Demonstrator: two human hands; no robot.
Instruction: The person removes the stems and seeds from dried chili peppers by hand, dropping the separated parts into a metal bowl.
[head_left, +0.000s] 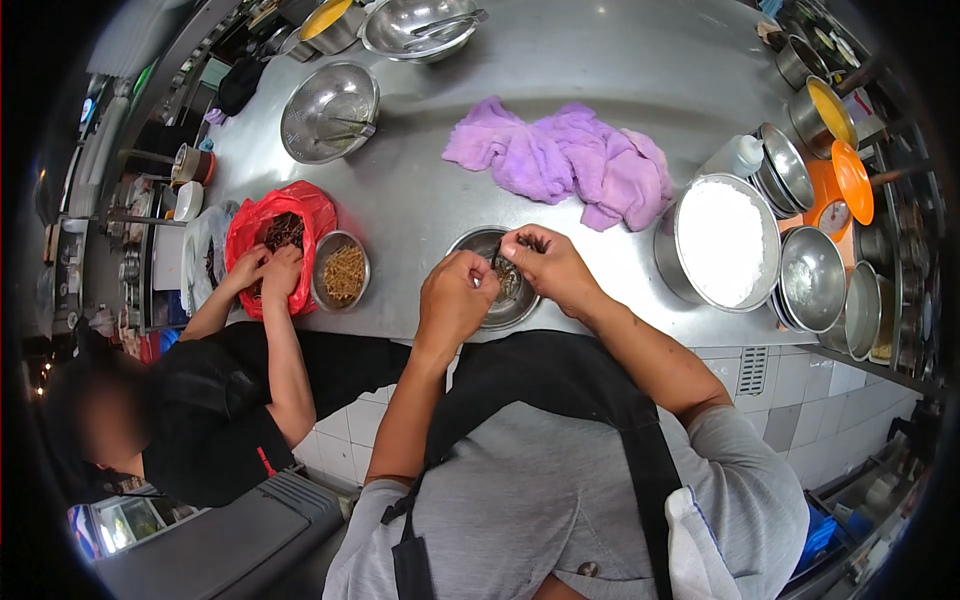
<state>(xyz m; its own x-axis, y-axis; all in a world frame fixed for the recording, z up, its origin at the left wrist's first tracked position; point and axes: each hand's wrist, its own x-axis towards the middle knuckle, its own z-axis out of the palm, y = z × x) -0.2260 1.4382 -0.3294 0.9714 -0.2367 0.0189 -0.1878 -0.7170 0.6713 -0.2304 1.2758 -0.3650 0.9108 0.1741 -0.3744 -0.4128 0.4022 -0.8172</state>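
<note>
A small metal bowl (470, 241) with bits of dark and pale food in it sits at the table's near edge. Over its left side is my left hand (455, 297), fingers pinched together; whatever they hold is too small to name. My right hand (556, 268) is closed above the bowl's right side around a bunch of thin, dark, dried-looking pieces (528, 240). The fingertips of both hands come close together over the bowl.
To the left, a co-worker's hands (277, 275) reach into a red plastic bag (318, 212) of dark dried pieces, beside a bowl of yellowish strips (344, 273). Purple cloths (560, 160) lie ahead. A pot of white powder (728, 240) and stacked bowls (812, 280) stand right.
</note>
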